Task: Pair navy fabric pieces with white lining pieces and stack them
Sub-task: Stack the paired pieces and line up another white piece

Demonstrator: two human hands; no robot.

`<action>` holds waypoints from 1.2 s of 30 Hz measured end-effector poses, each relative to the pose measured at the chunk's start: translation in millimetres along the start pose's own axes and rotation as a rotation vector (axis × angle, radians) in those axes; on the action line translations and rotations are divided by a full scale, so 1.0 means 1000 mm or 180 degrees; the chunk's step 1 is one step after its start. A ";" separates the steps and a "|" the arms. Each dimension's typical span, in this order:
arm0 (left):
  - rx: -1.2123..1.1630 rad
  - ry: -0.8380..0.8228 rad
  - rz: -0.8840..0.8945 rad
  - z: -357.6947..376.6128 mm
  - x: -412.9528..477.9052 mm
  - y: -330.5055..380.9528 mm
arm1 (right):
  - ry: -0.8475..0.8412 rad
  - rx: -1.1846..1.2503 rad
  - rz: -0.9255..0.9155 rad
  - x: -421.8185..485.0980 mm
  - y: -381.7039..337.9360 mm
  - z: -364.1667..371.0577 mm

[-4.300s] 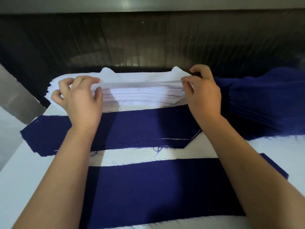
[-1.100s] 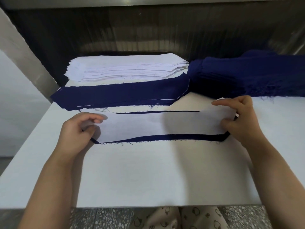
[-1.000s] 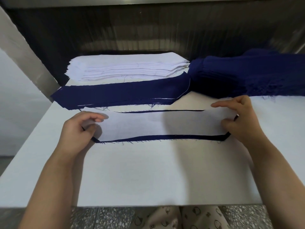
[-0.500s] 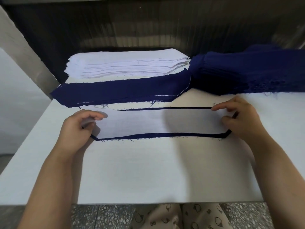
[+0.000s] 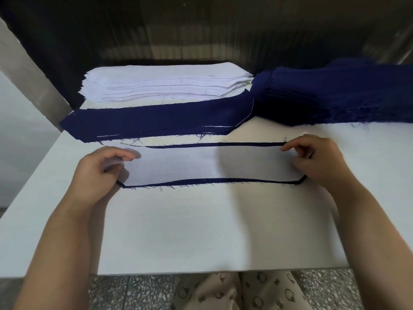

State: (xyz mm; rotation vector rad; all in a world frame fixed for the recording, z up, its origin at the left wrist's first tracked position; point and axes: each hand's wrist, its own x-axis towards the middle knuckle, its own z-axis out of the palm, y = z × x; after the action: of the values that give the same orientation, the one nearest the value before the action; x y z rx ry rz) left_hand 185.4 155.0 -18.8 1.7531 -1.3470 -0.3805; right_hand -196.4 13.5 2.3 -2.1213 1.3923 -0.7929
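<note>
While both hands pinch its short ends, the white lining piece (image 5: 201,164) lies flat near the middle of the table (image 5: 201,231). It covers a navy piece (image 5: 212,181), whose edge shows as a thin dark rim along the 12 and 6 o'clock sides. Left hand (image 5: 98,173), at 9 o'clock: fingers curled, thumb and forefinger nipping the lining's end. Right hand (image 5: 319,159), at 3 o'clock: likewise curled and pinching. Whether either grip also takes in the navy layer cannot be told.

Both cloths look thin, light and limp, with fraying edges. They would likely sag or skew if lifted by one end, so a lightly taut hold at both ends seems best.

At 12 o'clock, just beyond, lies a navy stack (image 5: 156,121) with white slivers at its edge. At 11 sits a pile of white linings (image 5: 165,83), and at 1 to 2 a heap of navy cloth (image 5: 335,95). The way from the pair to the 12 o'clock stack looks unobstructed.
</note>
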 end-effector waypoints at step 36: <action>0.0846 0.0329 -0.0232 -0.001 -0.003 0.015 | 0.0711 -0.1383 -0.0656 -0.001 0.011 0.002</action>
State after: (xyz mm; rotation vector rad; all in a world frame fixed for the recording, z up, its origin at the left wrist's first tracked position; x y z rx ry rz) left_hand 175.3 157.0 -7.4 2.0155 -1.3087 -0.1523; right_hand -202.1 10.7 -6.8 -2.6077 1.5936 -0.8923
